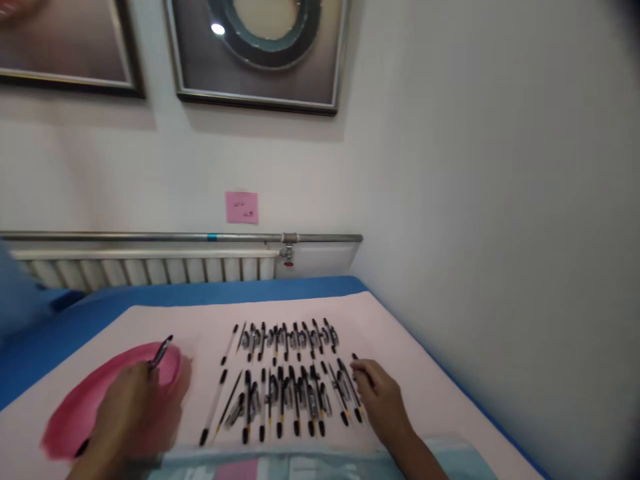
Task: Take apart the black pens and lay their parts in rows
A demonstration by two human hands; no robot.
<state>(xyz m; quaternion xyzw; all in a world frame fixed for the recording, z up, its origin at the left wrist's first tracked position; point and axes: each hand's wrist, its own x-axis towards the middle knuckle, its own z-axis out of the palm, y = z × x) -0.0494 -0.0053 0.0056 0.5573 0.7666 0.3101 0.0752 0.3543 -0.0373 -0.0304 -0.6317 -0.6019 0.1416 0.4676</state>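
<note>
My left hand [125, 407], blurred, is over the pink basin [60, 427], its fingers closed on a dark pen part [161, 350] that sticks out beyond them. Whether this is a whole pen or only a piece is unclear. At the right end of the near row, my right hand [377, 393] has its fingers curled together by a pen with a black end [355, 357]; the fingertips hide their grip. To its left, a near row of pen parts [280, 403] holds clear barrels, black caps and thin refills. A similar far row [287, 340] lies behind it.
A pale pink sheet [415, 373] covers the blue table [240, 292]. Light-blue packaging or cloth [320, 463] lies at the front edge. A wall stands close on the right; a radiator [150, 270] and a pipe [125, 237] run behind. Blue fabric [17, 293] shows far left.
</note>
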